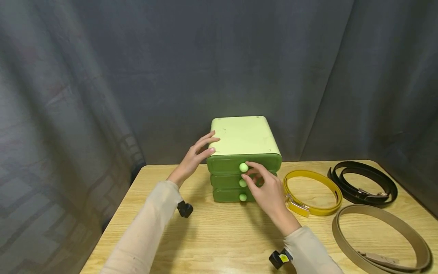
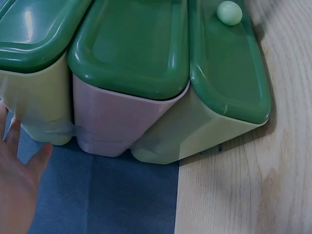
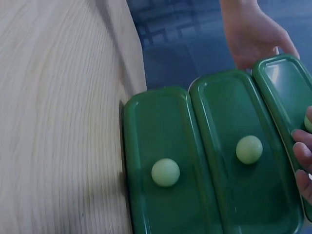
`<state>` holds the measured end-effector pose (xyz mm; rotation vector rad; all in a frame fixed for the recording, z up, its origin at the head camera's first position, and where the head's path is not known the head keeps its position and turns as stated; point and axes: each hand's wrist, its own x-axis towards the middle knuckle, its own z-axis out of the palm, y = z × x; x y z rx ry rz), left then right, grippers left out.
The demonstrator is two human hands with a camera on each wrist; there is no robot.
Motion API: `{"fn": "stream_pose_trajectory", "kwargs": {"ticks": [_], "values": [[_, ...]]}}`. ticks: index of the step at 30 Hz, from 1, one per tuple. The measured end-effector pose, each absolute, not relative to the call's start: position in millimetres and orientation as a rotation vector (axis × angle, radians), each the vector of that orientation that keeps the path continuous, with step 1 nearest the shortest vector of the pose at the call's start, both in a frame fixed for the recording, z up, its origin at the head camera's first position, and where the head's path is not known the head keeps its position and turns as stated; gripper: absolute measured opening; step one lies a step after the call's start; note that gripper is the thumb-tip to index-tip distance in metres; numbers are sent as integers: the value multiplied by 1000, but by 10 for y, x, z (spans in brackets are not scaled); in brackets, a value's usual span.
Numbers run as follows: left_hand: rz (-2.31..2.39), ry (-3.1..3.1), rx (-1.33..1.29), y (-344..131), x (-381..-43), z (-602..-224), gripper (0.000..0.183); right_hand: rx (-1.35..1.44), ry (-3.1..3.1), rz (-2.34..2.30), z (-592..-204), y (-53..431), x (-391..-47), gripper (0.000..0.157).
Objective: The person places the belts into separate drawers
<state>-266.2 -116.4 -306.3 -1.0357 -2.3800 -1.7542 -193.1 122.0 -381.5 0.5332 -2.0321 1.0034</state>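
A small chest of three green drawers (image 1: 224, 164) with a pale green top (image 1: 243, 133) stands at the back of the table. My left hand (image 1: 196, 154) rests on its upper left edge, fingers spread; in the left wrist view that hand (image 2: 19, 170) is beside the top tier's side. With thumb and index finger, my right hand (image 1: 268, 188) pinches the round top knob (image 1: 243, 167). The right wrist view shows its fingertips (image 3: 303, 151) around that knob, partly cut off by the frame. Lower down are the middle knob (image 3: 249, 149) and bottom knob (image 3: 165, 172). All the drawers are pushed in.
Right of the chest lie a coiled yellow belt (image 1: 316, 211), a black belt (image 1: 367, 199) and a tan belt (image 1: 380, 211) on the wooden table (image 1: 212, 236). A dark grey curtain (image 1: 171, 76) hangs close behind the table.
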Motion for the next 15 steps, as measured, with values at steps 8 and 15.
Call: {"fn": "stream_pose_trajectory", "kwargs": {"ticks": [8,15], "values": [[-1725,-2356,-1028,-1146,-2646,-3039,41,467,-1976,1273,-3737,1134,-1952,28],[-1741,-2337,-1027,-1145,-2625,-3051,40,414,-1977,1363,-3736,1110,-1930,27]]}}
